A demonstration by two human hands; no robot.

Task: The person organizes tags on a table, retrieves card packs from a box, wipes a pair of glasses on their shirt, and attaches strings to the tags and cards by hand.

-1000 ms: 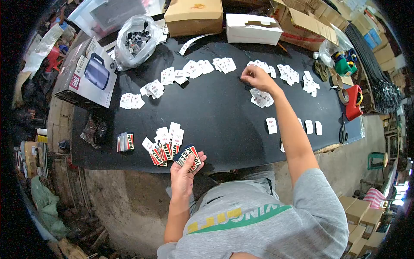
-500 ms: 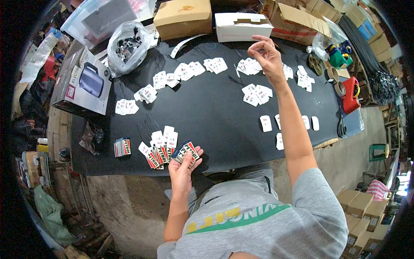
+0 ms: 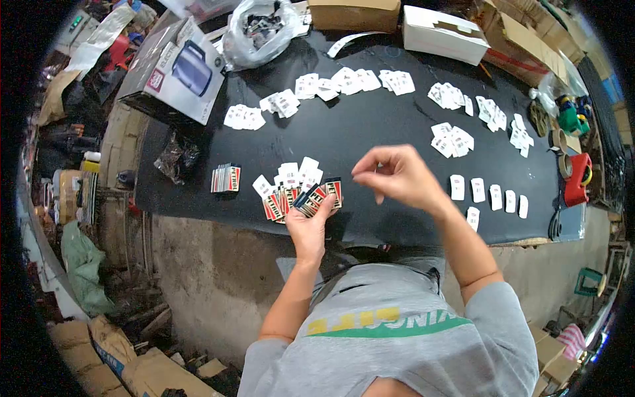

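My left hand (image 3: 309,231) is closed on a fanned stack of PETROL cards (image 3: 316,198), printed red, black and cream. My right hand (image 3: 402,180) hovers over the black table to the right of them, thumb and forefinger pinched together. Whatever may be between those fingertips is too small to make out. Just left of my left hand lies a loose pile of PETROL cards (image 3: 272,206), with white barcode tags (image 3: 288,174) spread along its upper side. Farther left is a neat row of PETROL cards (image 3: 225,178).
White card clusters (image 3: 356,80) curve across the black table (image 3: 370,126); small white piles (image 3: 477,190) lie at the right. An electric kettle box (image 3: 178,69), a plastic bag of small parts (image 3: 261,33), a white carton (image 3: 443,34) and a red tape dispenser (image 3: 579,178) stand around the edges.
My right hand has come down from the far card clusters toward my left hand, which still holds the PETROL cards. The camera view has turned, shifting the table's contents rightward and up.
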